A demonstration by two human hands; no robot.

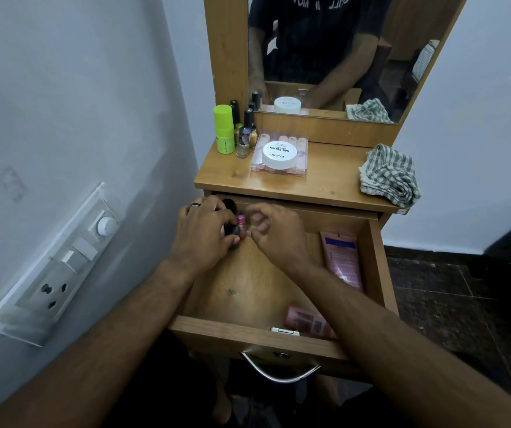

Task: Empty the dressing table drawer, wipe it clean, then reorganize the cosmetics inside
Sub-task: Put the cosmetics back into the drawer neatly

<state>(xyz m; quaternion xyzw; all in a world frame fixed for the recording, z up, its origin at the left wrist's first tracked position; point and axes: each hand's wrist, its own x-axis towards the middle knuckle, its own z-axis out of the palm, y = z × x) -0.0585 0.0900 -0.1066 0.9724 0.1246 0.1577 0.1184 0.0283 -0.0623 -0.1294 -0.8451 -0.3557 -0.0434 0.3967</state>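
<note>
— Where are the hands?

— Both at the far left corner of the open wooden drawer point(374, 261). The left hand point(200, 239) curls round a small dark bottle point(232, 230); the right hand point(274, 234), fingers loosely bent, sits just beside a little pink-capped bottle point(240, 222). Whether it touches, I cannot tell.

— What else is there?

— A pink tube point(342, 261) right of the right hand, another pink tube point(308, 324) under its forearm. Beyond both hands, on the counter point(325, 180): a white round jar point(280, 154), a checked cloth point(388, 174).

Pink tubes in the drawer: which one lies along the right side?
The bigger pink tube with the purple band; the other pink tube lies at the front.
</note>
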